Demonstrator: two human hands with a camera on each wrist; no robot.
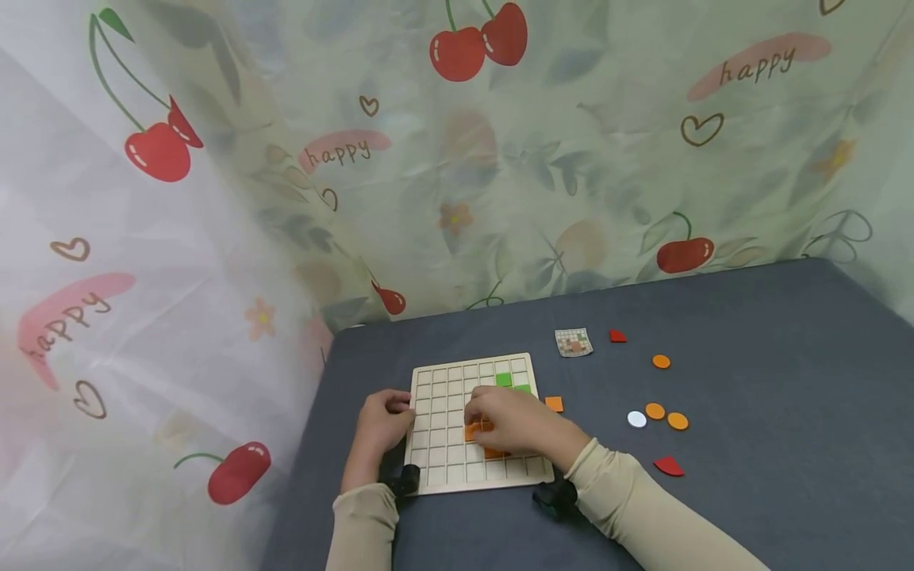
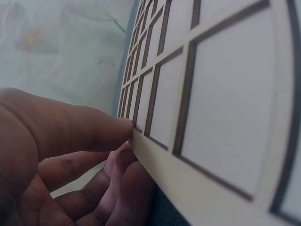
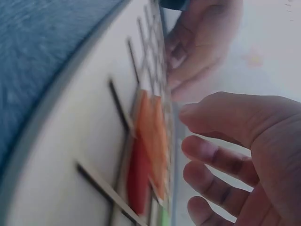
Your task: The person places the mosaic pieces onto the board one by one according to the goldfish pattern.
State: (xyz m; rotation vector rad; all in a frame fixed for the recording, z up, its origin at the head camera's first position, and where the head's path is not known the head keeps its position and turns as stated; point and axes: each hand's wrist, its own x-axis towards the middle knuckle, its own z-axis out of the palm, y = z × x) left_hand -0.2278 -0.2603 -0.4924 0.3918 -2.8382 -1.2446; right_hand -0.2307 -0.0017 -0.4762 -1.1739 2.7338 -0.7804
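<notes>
A pale wooden grid board [image 1: 437,456] lies on the dark cloth, with orange tiles [image 1: 493,454] and green tiles [image 1: 504,379] in some squares. At its left edge, my left hand [image 1: 383,420] pinches the rim; in the left wrist view the thumb [image 2: 101,129] rests on the frame and the fingers curl below. My right hand [image 1: 521,420] hovers over the orange tiles and partly hides them from the head camera. Seen from the right wrist, its fingertips [image 3: 193,146] are spread a little off the board, holding nothing. A red tile [image 3: 138,174] shows beside the orange ones there.
An orange square [image 1: 554,404] lies just right of the board. Farther right are several orange discs [image 1: 661,362], a white disc [image 1: 637,419], and a red quarter-round piece [image 1: 670,466]. Behind the board are a small pattern card [image 1: 574,342] and another red piece [image 1: 617,336].
</notes>
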